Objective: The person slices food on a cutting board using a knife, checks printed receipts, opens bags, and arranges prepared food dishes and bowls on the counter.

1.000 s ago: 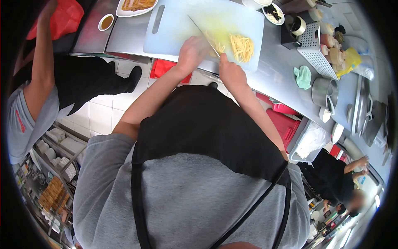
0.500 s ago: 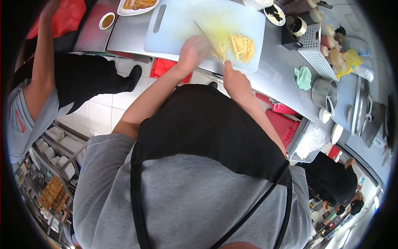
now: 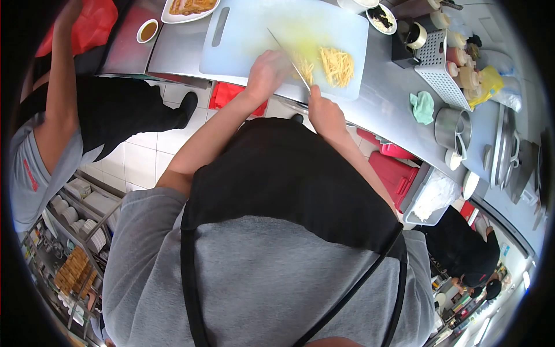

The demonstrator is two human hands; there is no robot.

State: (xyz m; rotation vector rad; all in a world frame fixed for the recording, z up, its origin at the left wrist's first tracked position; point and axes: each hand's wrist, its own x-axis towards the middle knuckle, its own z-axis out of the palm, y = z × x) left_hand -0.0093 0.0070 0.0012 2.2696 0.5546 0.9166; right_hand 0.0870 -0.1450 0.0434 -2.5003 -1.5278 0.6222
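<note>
On a white cutting board, my right hand is wrapped round the handle of a knife, whose blade points up and left. My left hand lies on the board just left of the blade, its fingers curled down; whatever is under the fingertips is hidden. Thin pale yellow strips lie right beside the blade. A larger pile of yellow strips sits farther right on the board.
A small bowl of brown sauce and a plate of food stand at the left. To the right are a white basket with bottles, a green cloth and a metal pot. A co-worker's arm reaches in at the left.
The knife and my right hand have shifted slightly, first right and toward me, then a little back left. My left hand stays nearly in place. A person at the lower right has moved.
</note>
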